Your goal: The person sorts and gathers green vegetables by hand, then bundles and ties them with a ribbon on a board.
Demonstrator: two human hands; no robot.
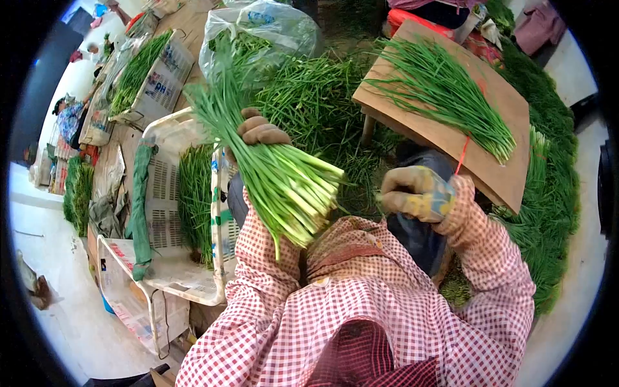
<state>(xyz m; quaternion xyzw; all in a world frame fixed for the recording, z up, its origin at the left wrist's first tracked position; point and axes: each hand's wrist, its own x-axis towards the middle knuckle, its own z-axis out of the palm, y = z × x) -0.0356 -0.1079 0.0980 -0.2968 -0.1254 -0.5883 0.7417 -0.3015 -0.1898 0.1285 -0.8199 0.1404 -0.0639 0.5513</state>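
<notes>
My left hand (pixel 261 131), in a brown work glove, is wrapped round a thick bunch of garlic chives (pixel 274 174). The pale cut ends point right and toward me, and the green tips fan out to the upper left. My right hand (pixel 412 192), in a worn glove with yellow and blue patches, is apart from the bunch on its right. Its fingers are curled together, and whatever they may hold is too small to make out. A second bunch of chives (pixel 445 97) lies on the wooden board (pixel 393 90), with a red tie (pixel 462 155) near it reaching my right cuff.
At the left stands a white plastic basket (pixel 219 258) with chives inside and a green cloth on its rim. Loose chives (pixel 316 90) lie heaped ahead beside a clear plastic bag (pixel 296 32). More chives (pixel 548 193) are piled along the right.
</notes>
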